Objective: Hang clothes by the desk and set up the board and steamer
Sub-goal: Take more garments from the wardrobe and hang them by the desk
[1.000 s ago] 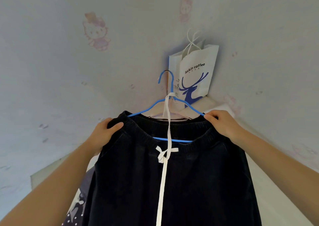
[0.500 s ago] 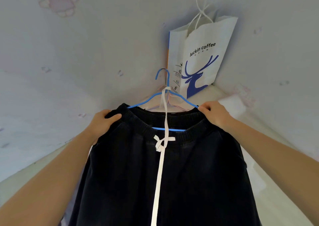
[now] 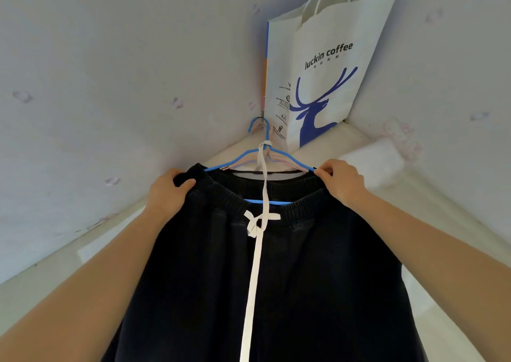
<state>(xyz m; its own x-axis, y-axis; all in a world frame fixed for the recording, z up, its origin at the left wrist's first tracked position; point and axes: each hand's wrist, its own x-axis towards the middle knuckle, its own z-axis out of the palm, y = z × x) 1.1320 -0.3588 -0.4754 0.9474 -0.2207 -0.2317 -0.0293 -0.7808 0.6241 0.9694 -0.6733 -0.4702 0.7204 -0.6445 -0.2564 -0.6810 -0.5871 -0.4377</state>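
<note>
Head view: your left hand (image 3: 168,193) and right hand (image 3: 341,182) pinch the waistband corners of the dark trousers (image 3: 276,278) on the blue hanger (image 3: 260,165), just below the paper bag (image 3: 326,66).

The white paper bag (image 3: 326,66) standing in the far corner of the tabletop (image 3: 356,137) carried the brand "luckin coffee" in dark letters, above a blue deer-head logo. A line of tiny characters ran beneath the name, and small print and symbols covered its narrow side panel; none of that was legible.
</note>
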